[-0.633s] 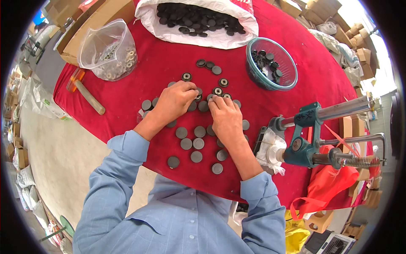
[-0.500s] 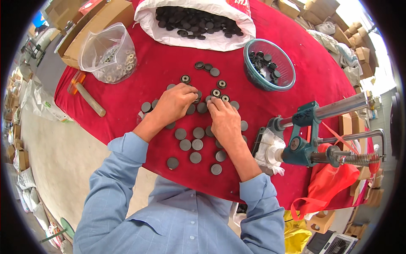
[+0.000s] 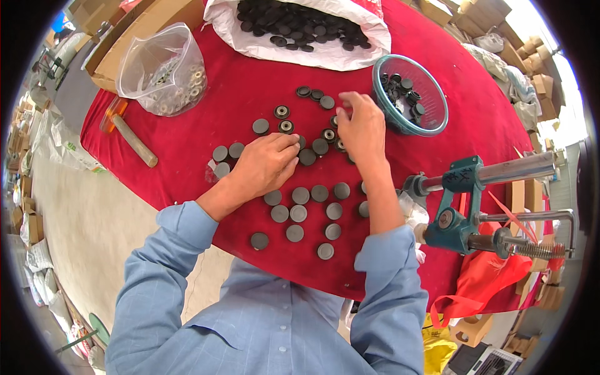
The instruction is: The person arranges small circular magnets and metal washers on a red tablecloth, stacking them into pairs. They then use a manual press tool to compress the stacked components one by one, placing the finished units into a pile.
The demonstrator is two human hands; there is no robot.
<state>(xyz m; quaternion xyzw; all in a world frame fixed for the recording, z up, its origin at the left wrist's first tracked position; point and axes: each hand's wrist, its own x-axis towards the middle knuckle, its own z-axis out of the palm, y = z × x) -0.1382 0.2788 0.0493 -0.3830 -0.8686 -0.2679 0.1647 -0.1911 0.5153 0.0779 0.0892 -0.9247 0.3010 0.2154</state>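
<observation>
My left hand [image 3: 267,164] is curled low over the cloth, its fingertips closed on a round black cap [image 3: 302,142] that shows only in part. My right hand [image 3: 364,130] is raised at the right of the caps, thumb and forefinger apart, with no cap visible between them. Beside its thumb lie caps with metal-ringed centres, one of them a ringed cap [image 3: 329,134]. Two more, including a ringed cap [image 3: 282,112], sit beyond my left hand. Several plain grey-black caps [image 3: 300,195] are spread flat nearer my body.
A white sack [image 3: 300,57] of black caps lies at the back. A clear bowl [image 3: 440,119] holds more caps; a plastic tub [image 3: 134,78] holds small metal rings. A hammer [image 3: 134,140] rests at the left. The green hand press [image 3: 461,203] stands at the right on the red cloth [image 3: 212,134].
My right hand has lifted off the caps and moved away and to the right, its fingers spreading. A ringed cap now shows beyond my left hand's fingertips. The view has shifted slightly.
</observation>
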